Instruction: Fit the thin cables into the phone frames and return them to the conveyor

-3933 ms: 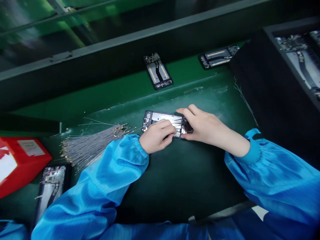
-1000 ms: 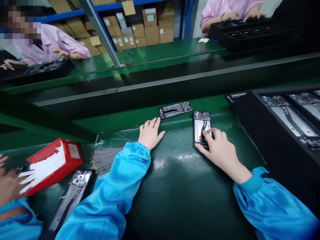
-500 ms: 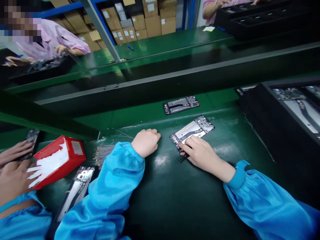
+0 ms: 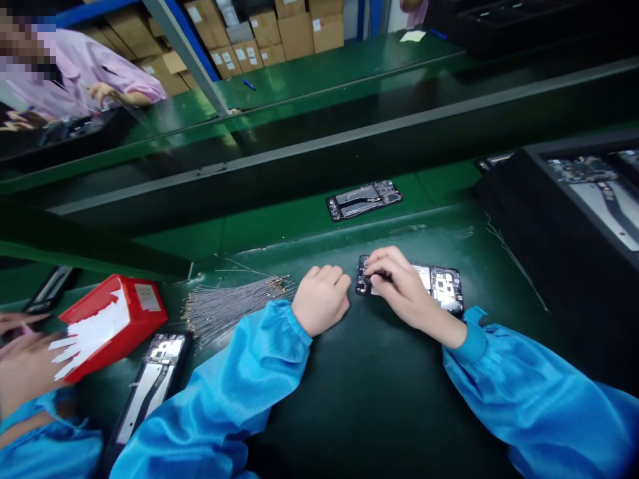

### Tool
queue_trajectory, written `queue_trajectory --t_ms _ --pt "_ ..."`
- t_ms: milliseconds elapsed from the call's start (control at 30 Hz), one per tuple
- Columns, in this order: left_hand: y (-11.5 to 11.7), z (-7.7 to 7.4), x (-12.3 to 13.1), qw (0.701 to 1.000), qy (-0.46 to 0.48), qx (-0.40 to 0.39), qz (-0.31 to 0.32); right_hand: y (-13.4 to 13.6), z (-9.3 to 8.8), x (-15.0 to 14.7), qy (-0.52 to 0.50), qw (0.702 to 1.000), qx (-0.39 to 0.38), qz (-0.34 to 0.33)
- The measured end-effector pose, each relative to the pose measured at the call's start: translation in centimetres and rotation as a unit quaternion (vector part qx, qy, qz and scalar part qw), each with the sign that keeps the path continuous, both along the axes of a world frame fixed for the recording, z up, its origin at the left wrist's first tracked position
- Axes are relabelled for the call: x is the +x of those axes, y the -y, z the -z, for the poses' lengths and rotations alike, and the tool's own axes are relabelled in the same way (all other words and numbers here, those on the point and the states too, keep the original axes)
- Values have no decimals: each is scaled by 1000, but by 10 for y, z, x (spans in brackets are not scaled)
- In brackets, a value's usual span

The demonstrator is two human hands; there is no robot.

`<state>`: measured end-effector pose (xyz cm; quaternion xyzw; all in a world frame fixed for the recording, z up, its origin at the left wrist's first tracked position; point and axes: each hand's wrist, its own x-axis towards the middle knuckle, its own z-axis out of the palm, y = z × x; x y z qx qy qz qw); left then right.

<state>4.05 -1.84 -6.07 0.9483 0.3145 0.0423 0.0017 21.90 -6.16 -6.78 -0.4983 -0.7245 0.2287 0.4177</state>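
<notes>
An open phone frame (image 4: pixel 442 285) lies flat on the dark green mat (image 4: pixel 359 386) in front of me, its long side running left to right. My right hand (image 4: pixel 402 287) lies over its left end with the fingers curled down onto the frame. My left hand (image 4: pixel 322 297) rests on the mat just left of the frame, fingers curled into a loose fist with nothing seen in it. A bundle of thin grey wires (image 4: pixel 234 303) lies fanned out on the mat to the left of that hand.
A second phone frame (image 4: pixel 364 199) lies on the green belt beyond. Another frame (image 4: pixel 150 389) sits at lower left beside a red box (image 4: pixel 112 322). A black tray (image 4: pixel 584 199) with more frames stands at right. A co-worker's hands (image 4: pixel 22 362) show at far left; people in pink sit across.
The phone frame has turned from a slant to lie crosswise and nearer to me. My right hand has shifted onto its left end. My left hand has moved a little right, towards it.
</notes>
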Motion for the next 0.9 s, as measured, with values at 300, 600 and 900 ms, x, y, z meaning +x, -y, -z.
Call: queue_trajectory --t_ms 300,600,900 --pt "-8 14 15 988 111 -97 -49 -3 7 8 -90 993 -72 -4" --pt "-8 21 10 984 155 -83 -18 -1 13 8 -71 989 -98 89" --pt "-6 20 12 993 118 -10 -13 1 12 7 -80 986 -101 110"
